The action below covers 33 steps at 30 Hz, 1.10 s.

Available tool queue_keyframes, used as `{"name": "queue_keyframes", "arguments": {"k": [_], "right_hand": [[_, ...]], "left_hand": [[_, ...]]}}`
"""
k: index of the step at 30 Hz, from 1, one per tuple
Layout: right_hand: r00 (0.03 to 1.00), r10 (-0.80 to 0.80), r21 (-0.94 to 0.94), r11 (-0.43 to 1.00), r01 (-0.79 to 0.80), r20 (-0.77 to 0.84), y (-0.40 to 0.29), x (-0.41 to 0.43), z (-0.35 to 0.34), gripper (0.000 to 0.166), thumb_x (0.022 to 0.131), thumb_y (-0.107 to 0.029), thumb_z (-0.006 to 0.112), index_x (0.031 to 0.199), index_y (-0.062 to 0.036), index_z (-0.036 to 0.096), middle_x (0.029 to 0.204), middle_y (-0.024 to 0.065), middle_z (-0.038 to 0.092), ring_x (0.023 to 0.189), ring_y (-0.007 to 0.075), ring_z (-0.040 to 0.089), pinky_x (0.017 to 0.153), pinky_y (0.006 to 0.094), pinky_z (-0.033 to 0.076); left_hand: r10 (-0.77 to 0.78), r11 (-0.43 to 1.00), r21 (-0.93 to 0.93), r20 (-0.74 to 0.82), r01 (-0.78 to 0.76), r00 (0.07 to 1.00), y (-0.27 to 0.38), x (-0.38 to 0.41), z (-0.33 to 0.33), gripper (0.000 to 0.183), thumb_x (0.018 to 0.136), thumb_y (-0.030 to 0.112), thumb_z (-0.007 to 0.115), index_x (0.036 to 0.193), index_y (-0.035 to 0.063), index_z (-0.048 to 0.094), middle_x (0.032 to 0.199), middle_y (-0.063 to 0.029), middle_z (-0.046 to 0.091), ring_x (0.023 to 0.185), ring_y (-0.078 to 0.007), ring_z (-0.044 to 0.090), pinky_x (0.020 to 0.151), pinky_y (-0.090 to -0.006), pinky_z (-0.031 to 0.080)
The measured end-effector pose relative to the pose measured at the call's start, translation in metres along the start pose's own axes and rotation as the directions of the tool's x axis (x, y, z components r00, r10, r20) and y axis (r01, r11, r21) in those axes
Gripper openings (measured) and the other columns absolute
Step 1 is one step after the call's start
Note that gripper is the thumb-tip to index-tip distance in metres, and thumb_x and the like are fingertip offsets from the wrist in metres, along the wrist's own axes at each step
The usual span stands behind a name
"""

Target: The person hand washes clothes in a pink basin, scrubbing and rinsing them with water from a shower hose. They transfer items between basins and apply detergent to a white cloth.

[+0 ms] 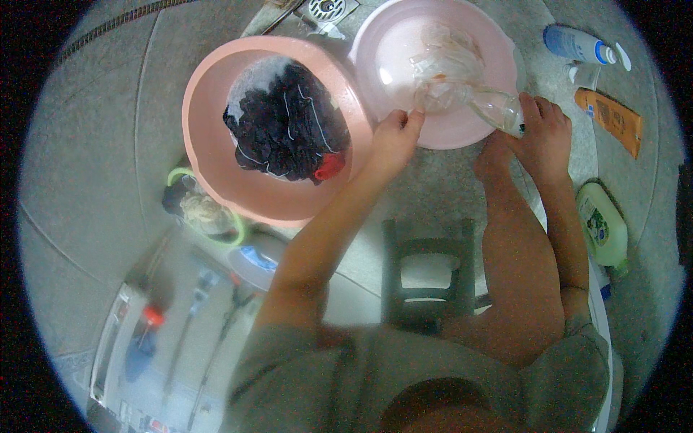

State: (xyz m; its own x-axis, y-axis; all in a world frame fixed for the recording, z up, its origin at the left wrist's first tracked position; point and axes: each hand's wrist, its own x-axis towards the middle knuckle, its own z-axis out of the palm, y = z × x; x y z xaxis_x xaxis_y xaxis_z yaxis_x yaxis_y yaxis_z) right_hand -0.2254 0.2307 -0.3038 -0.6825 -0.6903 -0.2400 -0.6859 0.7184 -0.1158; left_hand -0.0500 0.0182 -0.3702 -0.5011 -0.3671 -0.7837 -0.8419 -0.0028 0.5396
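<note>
My left hand [399, 135] pinches the edge of a thin translucent piece [441, 96], cloth or plastic film, over a pale pink basin [452, 135]. With my right hand [546, 132] I grip one end of a clear, bottle-like piece [494, 108] at the basin's near right rim. Its other end reaches left to the translucent piece, and I cannot tell whether the two are joined. More crumpled whitish material [452, 51] lies in the basin. Left of it, a peach basin [208, 151] holds dark wet cloth [287, 124] with white cords, a red cloth [329, 165] and suds [252, 81].
A floor drain [327, 8] lies beyond the basins. On the right are a blue-and-white pump bottle [574, 43], an orange tube [612, 119] and a pale green bottle [602, 224]. A green-rimmed container [238, 230] stands left, and a dark stool [427, 243] below my arms.
</note>
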Motion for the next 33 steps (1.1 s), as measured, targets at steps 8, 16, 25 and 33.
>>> {"name": "queue_keyframes", "arguments": {"k": [8, 16, 25, 33], "right_hand": [[1.0, 0.0, -0.046, 0.999, 0.001, 0.013, -0.002, 0.0, -0.003, 0.067, 0.061, -0.033, 0.08, 0.119, -0.0093, 0.057, 0.11, 0.0108, 0.062, 0.104, 0.0311, 0.058, 0.084, 0.0447, 0.045], [1.0, -0.005, -0.035, 0.999, 0.005, 0.001, -0.002, 0.001, -0.005, 0.068, 0.061, -0.035, 0.08, 0.12, -0.0093, 0.057, 0.11, 0.011, 0.062, 0.105, 0.0308, 0.058, 0.086, 0.0443, 0.044], [1.0, 0.015, -0.062, 0.998, -0.013, 0.027, -0.004, 0.002, -0.006, 0.069, 0.06, -0.032, 0.081, 0.121, -0.0087, 0.059, 0.114, 0.0121, 0.062, 0.107, 0.0304, 0.058, 0.088, 0.044, 0.045], [0.999, -0.014, 0.039, 0.999, 0.016, -0.05, -0.001, 0.003, -0.002, 0.067, 0.059, -0.027, 0.083, 0.118, -0.0049, 0.06, 0.111, 0.0146, 0.064, 0.102, 0.033, 0.06, 0.085, 0.0445, 0.048]], "left_hand": [[0.035, 0.999, 0.028, -0.03, -0.034, 0.999, 0.0, -0.003, 0.0, 0.064, 0.092, 0.057, 0.048, 0.096, -0.0052, 0.063, 0.093, -0.0269, 0.066, 0.092, -0.0404, 0.064, 0.082, -0.0451, 0.048], [0.037, 0.998, 0.056, -0.034, -0.035, 0.999, 0.014, -0.01, -0.005, 0.063, 0.092, 0.055, 0.048, 0.094, -0.0056, 0.063, 0.091, -0.0267, 0.066, 0.09, -0.0411, 0.064, 0.08, -0.0451, 0.048], [0.037, 0.999, 0.01, -0.023, -0.037, 0.999, 0.012, -0.009, -0.004, 0.06, 0.092, 0.053, 0.05, 0.093, -0.005, 0.062, 0.09, -0.0261, 0.066, 0.088, -0.0406, 0.064, 0.079, -0.0446, 0.048], [0.012, 0.999, -0.042, -0.018, -0.012, 1.0, 0.005, -0.007, 0.001, 0.058, 0.093, 0.053, 0.05, 0.093, -0.0041, 0.062, 0.089, -0.0248, 0.066, 0.088, -0.0393, 0.064, 0.078, -0.0443, 0.048]]}}
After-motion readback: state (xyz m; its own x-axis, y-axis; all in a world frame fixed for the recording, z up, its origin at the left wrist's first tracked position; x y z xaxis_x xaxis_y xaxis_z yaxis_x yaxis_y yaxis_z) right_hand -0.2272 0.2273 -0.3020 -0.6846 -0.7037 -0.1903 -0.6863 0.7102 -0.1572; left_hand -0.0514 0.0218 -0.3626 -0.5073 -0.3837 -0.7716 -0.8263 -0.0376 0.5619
